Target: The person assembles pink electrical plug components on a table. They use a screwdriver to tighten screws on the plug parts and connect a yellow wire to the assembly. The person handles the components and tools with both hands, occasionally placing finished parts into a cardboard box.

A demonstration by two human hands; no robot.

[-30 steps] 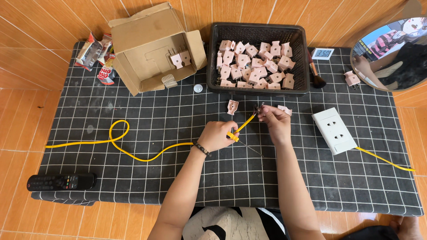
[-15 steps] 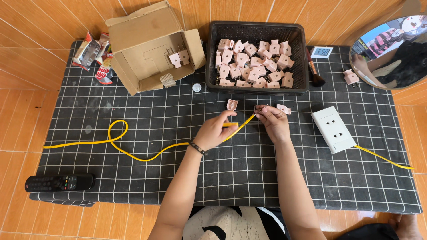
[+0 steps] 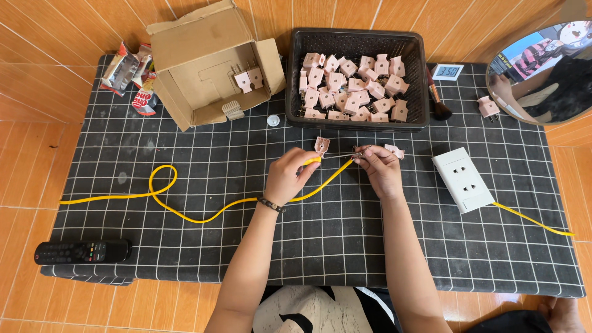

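My left hand (image 3: pixel 290 176) pinched the yellow cable (image 3: pixel 185 213) taut while my right hand (image 3: pixel 377 169) gripped its stripped end, steadying it for work.

Both forearms reach forward from the table's near edge toward its middle; the left hand (image 3: pixel 291 174) is curled, fingertips pinched; the right hand (image 3: pixel 377 168) pinches too, knuckles up, close beside it.

My left hand (image 3: pixel 295 174) now pinching the yellow cable (image 3: pixel 185 213) nearer its end, right hand (image 3: pixel 379 168) shifted slightly toward the bench's far edge
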